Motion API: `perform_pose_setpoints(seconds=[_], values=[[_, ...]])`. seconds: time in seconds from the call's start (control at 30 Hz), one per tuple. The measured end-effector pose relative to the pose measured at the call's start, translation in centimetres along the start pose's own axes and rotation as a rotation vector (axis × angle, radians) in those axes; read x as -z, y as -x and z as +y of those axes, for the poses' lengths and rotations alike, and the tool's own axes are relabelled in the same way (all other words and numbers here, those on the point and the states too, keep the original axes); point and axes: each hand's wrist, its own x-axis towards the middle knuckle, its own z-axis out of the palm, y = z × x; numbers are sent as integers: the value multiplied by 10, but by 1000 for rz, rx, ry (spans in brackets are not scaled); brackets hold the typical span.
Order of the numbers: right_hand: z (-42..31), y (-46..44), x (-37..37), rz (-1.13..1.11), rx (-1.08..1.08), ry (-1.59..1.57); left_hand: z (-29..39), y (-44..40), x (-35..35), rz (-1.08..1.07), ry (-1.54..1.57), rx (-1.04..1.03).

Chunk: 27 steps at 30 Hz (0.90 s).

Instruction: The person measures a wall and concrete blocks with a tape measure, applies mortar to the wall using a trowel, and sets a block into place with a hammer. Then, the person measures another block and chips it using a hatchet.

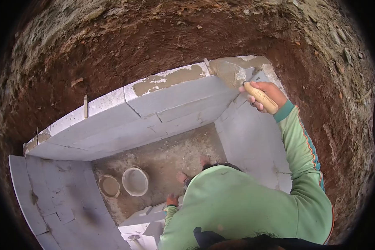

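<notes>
My right hand is closed round the wooden handle of a trowel. The trowel's blade lies at the top of the white block wall, near its far right corner, beside grey mortar. More mortar is spread along the wall top to the left of the blade. Low down, my left hand is beside the stacked white blocks; its fingers are too small to make out, and I cannot tell if it holds anything.
Two buckets stand on the floor, one pale and one brown. Block walls enclose the floor, with a reddish earth bank behind them. A small wooden peg sticks up at the wall's edge.
</notes>
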Motion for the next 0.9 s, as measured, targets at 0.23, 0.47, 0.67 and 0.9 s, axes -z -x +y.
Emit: perform_pose_setpoints(seconds=[0.23, 0.47, 0.67, 0.9], values=[[21, -21, -47, 258, 356, 1051, -14, -9, -9, 22, -88, -101], [111, -39, -104, 489, 407, 1553, -7, -2, 2, 35, 69, -25], [87, -2, -74, 494, 496, 1335, -52, -38, -24, 131, 118, -105], [57, -4, 54, 891, 359, 1705, -52, -50, -8, 65, -190, -262]])
